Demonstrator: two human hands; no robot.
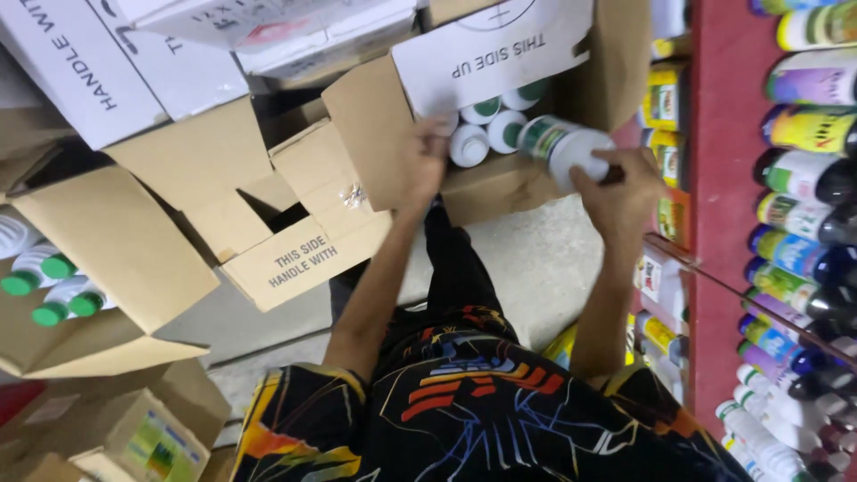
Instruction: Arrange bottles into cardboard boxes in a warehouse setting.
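Observation:
My right hand [620, 192] grips a white bottle [562, 147] with a green label, held on its side just over the rim of an open cardboard box [486, 183]. Inside the box stand several white bottles [486, 125], some with green caps. My left hand [427, 153] reaches into the same box, its fingers curled over the flap and touching one of the bottles; whether it grips anything is hidden by the flap.
A red shelf unit [723, 178] on the right carries rows of coloured bottles [794, 259]. More open cartons lie on the left, one holding green-capped white bottles [49, 281]. White boxes [116, 62] are stacked above. Grey floor [527, 259] shows below the box.

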